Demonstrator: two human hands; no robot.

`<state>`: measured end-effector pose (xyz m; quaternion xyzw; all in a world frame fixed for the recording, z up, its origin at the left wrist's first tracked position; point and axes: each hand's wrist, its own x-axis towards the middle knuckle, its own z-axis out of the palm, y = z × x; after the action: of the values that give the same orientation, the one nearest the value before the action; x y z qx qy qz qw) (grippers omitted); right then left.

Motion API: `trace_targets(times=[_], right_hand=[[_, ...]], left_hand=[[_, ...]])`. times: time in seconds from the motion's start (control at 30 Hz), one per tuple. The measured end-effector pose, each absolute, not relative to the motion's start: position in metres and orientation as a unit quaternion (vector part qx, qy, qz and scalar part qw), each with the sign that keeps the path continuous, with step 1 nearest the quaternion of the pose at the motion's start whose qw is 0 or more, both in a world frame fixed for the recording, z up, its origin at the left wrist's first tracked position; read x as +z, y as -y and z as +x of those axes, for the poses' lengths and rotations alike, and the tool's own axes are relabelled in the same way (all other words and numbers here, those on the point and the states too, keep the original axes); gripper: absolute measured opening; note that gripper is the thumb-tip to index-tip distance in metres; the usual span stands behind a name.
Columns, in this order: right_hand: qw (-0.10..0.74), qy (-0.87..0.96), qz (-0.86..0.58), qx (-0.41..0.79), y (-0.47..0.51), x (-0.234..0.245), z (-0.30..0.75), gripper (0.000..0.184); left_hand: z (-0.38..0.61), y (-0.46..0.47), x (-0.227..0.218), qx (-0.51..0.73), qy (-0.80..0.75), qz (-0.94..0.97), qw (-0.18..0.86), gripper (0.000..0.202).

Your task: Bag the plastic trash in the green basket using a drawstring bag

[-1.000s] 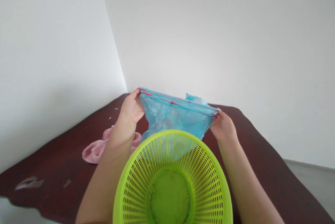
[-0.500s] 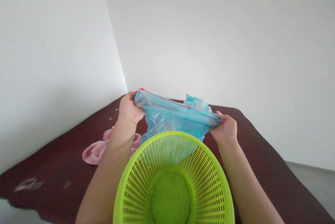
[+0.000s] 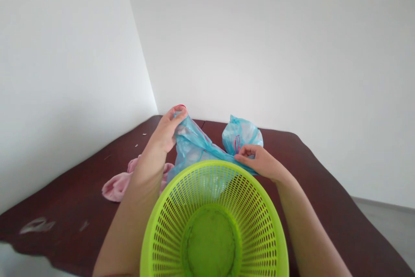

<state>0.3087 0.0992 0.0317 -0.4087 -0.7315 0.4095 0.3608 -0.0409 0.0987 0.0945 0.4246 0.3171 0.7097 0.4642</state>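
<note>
A translucent blue plastic bag (image 3: 194, 147) with a red drawstring hem hangs crumpled behind a lime-green plastic basket (image 3: 214, 165). My left hand (image 3: 167, 130) is shut on the bag's upper corner, near the red string. My right hand (image 3: 259, 161) curls over the bag's lower edge, pinching it, just above the basket's far rim. A rounded, puffed blue plastic bulge (image 3: 242, 135) with a red loop sits just beyond my right fingers. I cannot tell whether it belongs to the same bag. The basket hides the bag's lower part.
A crumpled pink cloth (image 3: 116, 187) lies on the dark reddish-brown table (image 3: 74, 199) to the left, partly behind my left forearm. Small white scraps lie on the table at the left. White walls (image 3: 259, 43) meet behind the table, with a grey floor (image 3: 389, 234) at lower right.
The bag's taut hem has gone slack and tilted. My right hand has moved left and inward, and my left hand has risen slightly. The blue bulge now stands apart, more visible.
</note>
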Motion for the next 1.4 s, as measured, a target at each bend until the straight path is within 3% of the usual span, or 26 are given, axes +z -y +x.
trace_targets(times=[0.17,0.37,0.43,0.47,0.53,0.63,0.73,0.93,1.07,1.27,1.4], right_hand=[[0.546,0.642,-0.397,0.364,-0.110,0.028,0.308,0.060],[0.797,0.430,-0.339,0.256,-0.109,0.041,0.312,0.059],[0.835,0.387,-0.322,0.220,-0.109,0.042,0.314,0.059],[0.846,0.375,-0.317,0.210,-0.109,0.042,0.315,0.059],[0.858,0.357,-0.310,0.202,-0.109,0.042,0.315,0.060],[0.861,0.342,-0.308,0.218,-0.109,0.042,0.314,0.062],[0.852,0.346,-0.307,0.246,-0.109,0.043,0.312,0.061],[0.838,0.339,-0.324,0.279,-0.109,0.043,0.308,0.062],[0.828,0.376,-0.318,0.269,-0.108,0.043,0.301,0.054],[0.811,0.475,-0.297,0.171,-0.081,0.047,0.285,0.024],[0.748,0.556,-0.280,0.229,-0.061,0.052,0.276,0.025]], left_hand=[[-0.042,-0.099,0.085,0.652,-0.427,0.528,0.338,0.056],[-0.045,-0.102,0.078,0.631,-0.447,0.578,0.260,0.081],[-0.045,-0.102,0.078,0.597,-0.461,0.614,0.233,0.065],[-0.045,-0.101,0.079,0.571,-0.471,0.634,0.224,0.047],[-0.043,-0.101,0.081,0.515,-0.495,0.667,0.214,0.014],[-0.041,-0.100,0.084,0.524,-0.495,0.663,0.201,0.038],[-0.042,-0.098,0.088,0.610,-0.461,0.616,0.189,0.035],[-0.046,-0.091,0.094,0.663,-0.395,0.482,0.415,0.057],[-0.042,-0.085,0.100,0.695,-0.329,0.356,0.532,0.052],[-0.029,-0.080,0.109,0.679,-0.312,0.288,0.599,0.043],[-0.026,-0.078,0.111,0.675,-0.284,0.297,0.613,0.039]])
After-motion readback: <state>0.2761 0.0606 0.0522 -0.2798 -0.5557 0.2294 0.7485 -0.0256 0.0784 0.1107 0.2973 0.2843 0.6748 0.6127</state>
